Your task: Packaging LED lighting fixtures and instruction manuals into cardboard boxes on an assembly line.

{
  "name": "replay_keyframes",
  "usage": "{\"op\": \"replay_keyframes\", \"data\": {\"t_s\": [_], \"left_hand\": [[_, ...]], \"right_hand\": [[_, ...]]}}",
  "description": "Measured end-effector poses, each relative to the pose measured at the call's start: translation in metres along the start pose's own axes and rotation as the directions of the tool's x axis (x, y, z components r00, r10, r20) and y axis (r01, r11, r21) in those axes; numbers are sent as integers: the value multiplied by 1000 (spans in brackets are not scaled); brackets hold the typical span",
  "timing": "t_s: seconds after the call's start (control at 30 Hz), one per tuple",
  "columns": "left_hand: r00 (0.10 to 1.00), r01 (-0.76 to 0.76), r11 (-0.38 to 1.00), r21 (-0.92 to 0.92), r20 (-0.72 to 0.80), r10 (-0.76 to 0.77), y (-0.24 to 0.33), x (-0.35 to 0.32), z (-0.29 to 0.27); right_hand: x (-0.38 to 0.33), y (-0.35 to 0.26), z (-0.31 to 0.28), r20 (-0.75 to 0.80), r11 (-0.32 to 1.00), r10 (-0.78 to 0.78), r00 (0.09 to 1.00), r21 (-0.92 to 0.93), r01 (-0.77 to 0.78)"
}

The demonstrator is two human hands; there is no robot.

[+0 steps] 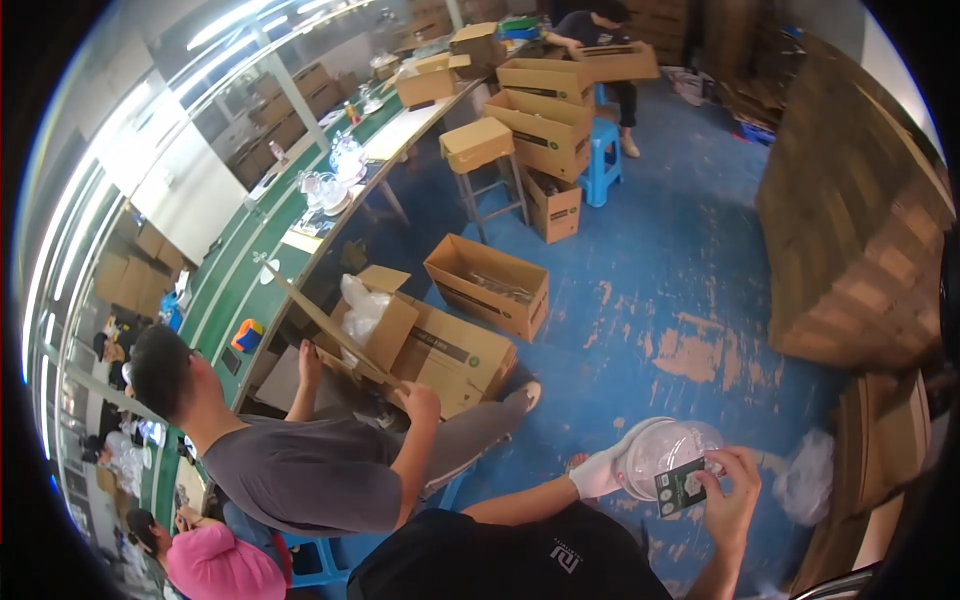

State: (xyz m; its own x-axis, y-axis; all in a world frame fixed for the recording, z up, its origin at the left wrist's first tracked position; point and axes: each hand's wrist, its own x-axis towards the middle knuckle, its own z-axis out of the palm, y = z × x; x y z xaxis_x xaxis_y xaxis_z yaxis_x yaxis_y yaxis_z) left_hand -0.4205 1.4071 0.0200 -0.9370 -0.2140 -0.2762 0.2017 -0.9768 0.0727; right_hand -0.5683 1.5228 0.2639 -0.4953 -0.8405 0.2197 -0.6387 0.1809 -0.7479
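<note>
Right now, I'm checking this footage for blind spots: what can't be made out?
In the head view:
- Left hand: its exact finger placement, partly hidden by the clear dome.
- Dark green card: its print, too small; its back, hidden by its front.
- Carton held by the far co-worker: its contents, hidden by its walls.
- Co-worker in pink: partly cut off by the lower edge.

1 head-worn fisheye looks down past the nearby right hand toward blue floor.
</note>
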Motion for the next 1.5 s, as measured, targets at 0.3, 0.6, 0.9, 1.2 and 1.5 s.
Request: {"op": "replay_keyframes", "data": {"t_s": [0.3,0.6,0.9,1.2,1.5], "left_hand": [[996,87,934,347,-52,-73,157,162,6],[910,-246,717,652,-98,402,355,318,67],[733,-428,803,414,-360,576,535,398,99],[610,-776,628,54,-186,770,750,446,-36],[445,-706,645,292,-527,725,921,349,0]], "right_hand": [[265,66,58,6,994,-83,997,-71,83],[541,125,112,141,965,-257,956,86,247],[780,104,213,342,882,-457,821,296,367],[955,37,375,388,874,-483,785,273,403],[1081,-50,540,493,769,-638,591,453,452]]}}
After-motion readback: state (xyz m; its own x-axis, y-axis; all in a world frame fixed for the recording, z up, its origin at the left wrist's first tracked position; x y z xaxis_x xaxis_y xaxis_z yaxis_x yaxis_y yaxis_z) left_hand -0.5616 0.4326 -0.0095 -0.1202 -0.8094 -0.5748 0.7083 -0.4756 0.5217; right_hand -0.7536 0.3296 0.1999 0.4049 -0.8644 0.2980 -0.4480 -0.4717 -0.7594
